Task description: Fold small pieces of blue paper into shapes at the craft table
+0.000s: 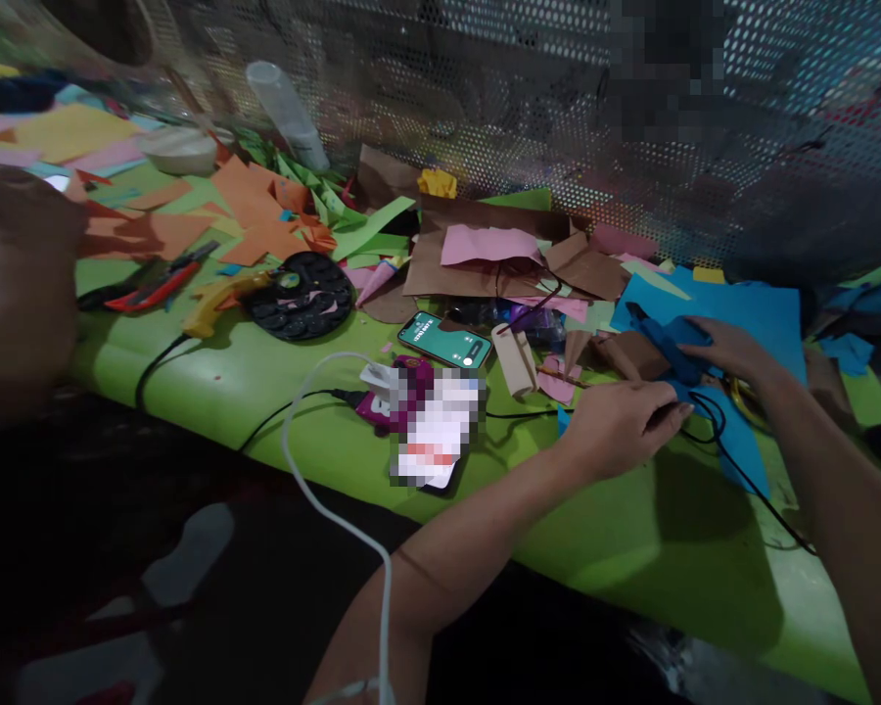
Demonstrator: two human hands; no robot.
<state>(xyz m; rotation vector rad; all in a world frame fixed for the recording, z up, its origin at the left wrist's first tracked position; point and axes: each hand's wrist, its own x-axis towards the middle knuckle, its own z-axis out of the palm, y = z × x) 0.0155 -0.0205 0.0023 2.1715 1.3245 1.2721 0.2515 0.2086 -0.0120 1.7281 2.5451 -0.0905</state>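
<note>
My right hand (730, 348) is at a blue glue gun (665, 345), its fingers closed on the body. The glue gun's nozzle points up and to the left, over a brown paper piece (631, 354). Just in front of it, my left hand (621, 426) is closed, thumb and fingers curled together near the black cord (712, 431). What lies inside that grip is hidden. A thin brown stick (562, 376) ends close to the left knuckles. Blue paper (749, 318) lies behind and under the glue gun.
Two phones, one with a green screen (444, 340), one with a white screen (444, 431), lie beside a purple power strip (371, 411) with a white cable (338, 514). Further left are a yellow glue gun (216, 302), red-handled pliers (165, 279), and another person's arm (25, 284).
</note>
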